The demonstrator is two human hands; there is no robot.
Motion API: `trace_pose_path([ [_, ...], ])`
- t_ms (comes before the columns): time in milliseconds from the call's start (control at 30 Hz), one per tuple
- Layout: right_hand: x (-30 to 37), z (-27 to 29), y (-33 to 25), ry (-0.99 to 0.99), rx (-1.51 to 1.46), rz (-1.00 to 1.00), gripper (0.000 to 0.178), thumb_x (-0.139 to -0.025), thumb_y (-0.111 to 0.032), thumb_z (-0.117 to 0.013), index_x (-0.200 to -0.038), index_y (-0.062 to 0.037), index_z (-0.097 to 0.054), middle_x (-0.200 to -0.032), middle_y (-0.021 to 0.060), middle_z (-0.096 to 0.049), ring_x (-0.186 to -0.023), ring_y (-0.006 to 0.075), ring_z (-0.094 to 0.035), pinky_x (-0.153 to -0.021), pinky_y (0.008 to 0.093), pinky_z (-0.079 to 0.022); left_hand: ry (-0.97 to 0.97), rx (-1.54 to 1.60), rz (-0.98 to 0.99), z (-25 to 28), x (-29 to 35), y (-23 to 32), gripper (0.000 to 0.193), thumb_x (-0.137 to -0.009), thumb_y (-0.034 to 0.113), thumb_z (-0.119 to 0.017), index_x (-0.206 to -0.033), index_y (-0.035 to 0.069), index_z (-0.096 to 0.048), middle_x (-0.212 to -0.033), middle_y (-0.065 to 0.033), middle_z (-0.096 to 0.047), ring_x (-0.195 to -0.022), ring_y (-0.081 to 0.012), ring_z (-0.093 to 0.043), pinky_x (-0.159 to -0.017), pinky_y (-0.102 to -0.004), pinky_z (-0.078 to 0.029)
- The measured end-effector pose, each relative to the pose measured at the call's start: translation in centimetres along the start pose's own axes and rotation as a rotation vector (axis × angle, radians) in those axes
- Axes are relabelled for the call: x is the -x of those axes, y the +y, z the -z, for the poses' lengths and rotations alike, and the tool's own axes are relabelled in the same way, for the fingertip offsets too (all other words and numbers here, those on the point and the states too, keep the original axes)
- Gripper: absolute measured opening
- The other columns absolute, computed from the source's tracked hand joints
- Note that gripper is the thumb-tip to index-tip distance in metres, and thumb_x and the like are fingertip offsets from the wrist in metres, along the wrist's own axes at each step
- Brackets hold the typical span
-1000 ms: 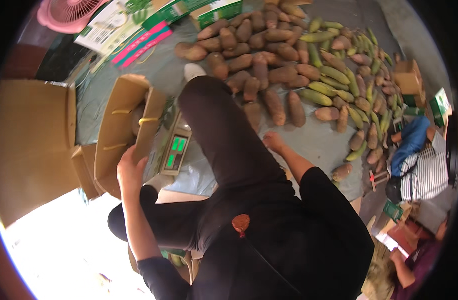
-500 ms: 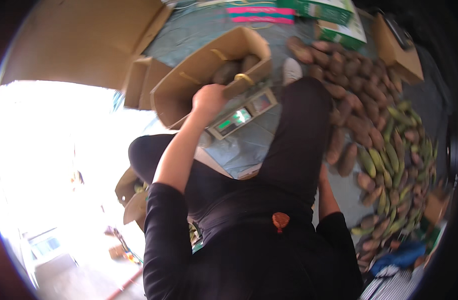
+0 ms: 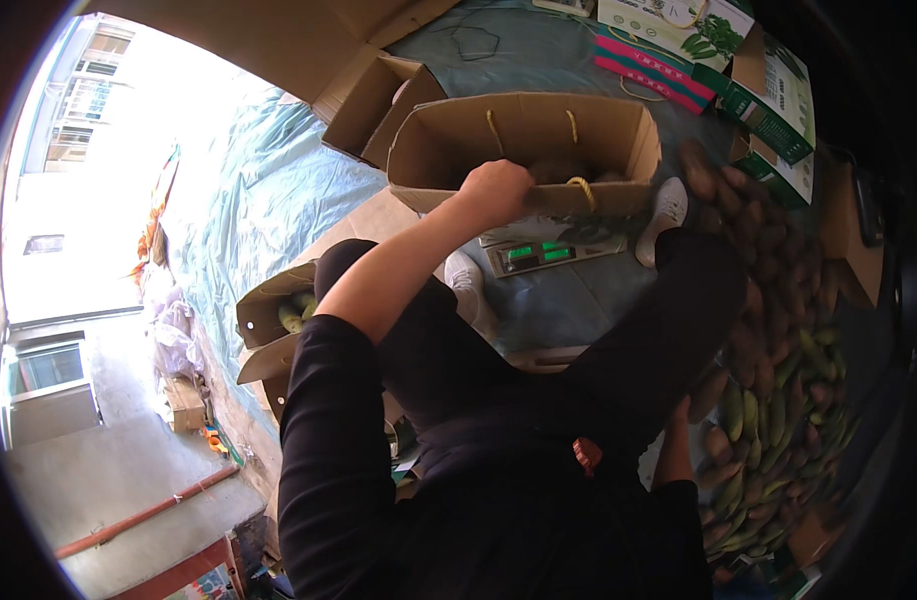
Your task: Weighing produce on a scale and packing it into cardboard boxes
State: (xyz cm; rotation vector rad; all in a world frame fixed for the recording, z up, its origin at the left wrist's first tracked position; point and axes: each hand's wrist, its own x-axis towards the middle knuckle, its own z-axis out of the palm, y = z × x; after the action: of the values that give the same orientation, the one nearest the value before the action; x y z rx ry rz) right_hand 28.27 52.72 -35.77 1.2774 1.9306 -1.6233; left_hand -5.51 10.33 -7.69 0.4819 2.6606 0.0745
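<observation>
My left hand (image 3: 497, 190) is closed over the near rim of a tall cardboard box (image 3: 424, 200) with yellow rope handles; its fingertips are hidden inside. Some dark brown, oblong produce (image 3: 564, 172) lies in the box. The box stands on a weighing scale (image 3: 551, 257) whose lit green display faces me. My right hand (image 3: 682, 412) is low beside my right thigh, next to the produce pile. Only its edge and wrist show, and its fingers are hidden behind the leg.
A large pile of brown (image 3: 769, 250) and green oblong produce (image 3: 779, 425) spreads along my right. Printed green-and-white boxes (image 3: 779, 110) stand far right. To the left are an open carton (image 3: 379, 105) and a box with green produce (image 3: 279, 300). Blue sheeting (image 3: 219, 215) covers the ground.
The view has swung left, so the box and scale appear farther right and more level. My left hand stays at the box's near rim. My right hand remains low by the thigh.
</observation>
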Motion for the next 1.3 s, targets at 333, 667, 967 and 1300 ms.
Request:
trace_pose_path([
  [333, -4.4, 0.8, -0.3, -0.175, 0.12, 0.07, 0.035, -0.088, -0.029, -0.054, -0.103, 0.0014, -0.064, -0.098, 0.0128, -0.065, -0.085, 0.0209, -0.061, -0.072, 0.0358, -0.048, -0.074, -0.084, -0.273, 1.5, 8.2, -12.6, 0.022, -0.069, 0.018, -0.071, -0.088, 0.008, -0.068, -0.077, -0.0176, -0.064, -0.081, -0.0367, -0.063, -0.074, -0.0453, -0.049],
  [667, -1.4, 6.7, 7.7, -0.262, 0.183, 0.145, 0.036, -0.088, -0.03, -0.054, -0.103, 0.0014, -0.064, -0.098, 0.014, -0.066, -0.086, 0.0225, -0.062, -0.072, 0.0366, -0.048, -0.053, -0.278, 0.077, 1.5, 14.4, -28.0, 0.014, -0.071, 0.019, -0.066, -0.078, 0.007, -0.068, -0.073, -0.0174, -0.063, -0.076, -0.037, -0.062, -0.071, -0.0459, -0.05],
  [967, -5.0, 3.5, 5.4, -0.025, 0.141, 0.179, 0.037, -0.087, -0.031, -0.055, -0.102, 0.0013, -0.065, -0.098, 0.0151, -0.066, -0.087, 0.024, -0.063, -0.073, 0.0374, -0.048, 0.075, -0.413, 0.383, -9.8, 24.2, -43.8, 0.017, -0.08, 0.015, -0.056, -0.085, 0.008, -0.071, -0.08, -0.0179, -0.066, -0.081, -0.0365, -0.063, -0.073, -0.0474, -0.05],
  [1300, -6.1, -3.6, 1.6, 0.122, 0.126, 0.239, 0.038, -0.087, -0.032, -0.056, -0.102, 0.0013, -0.065, -0.097, 0.0163, -0.067, -0.087, 0.0257, -0.064, -0.074, 0.0382, -0.048, -0.238, -0.056, 0.708, -13.2, 28.5, -45.9, 0.012, -0.075, 0.017, -0.064, -0.079, 0.008, -0.073, -0.079, -0.0175, -0.066, -0.078, -0.0309, -0.067, -0.072, -0.0405, -0.051],
])
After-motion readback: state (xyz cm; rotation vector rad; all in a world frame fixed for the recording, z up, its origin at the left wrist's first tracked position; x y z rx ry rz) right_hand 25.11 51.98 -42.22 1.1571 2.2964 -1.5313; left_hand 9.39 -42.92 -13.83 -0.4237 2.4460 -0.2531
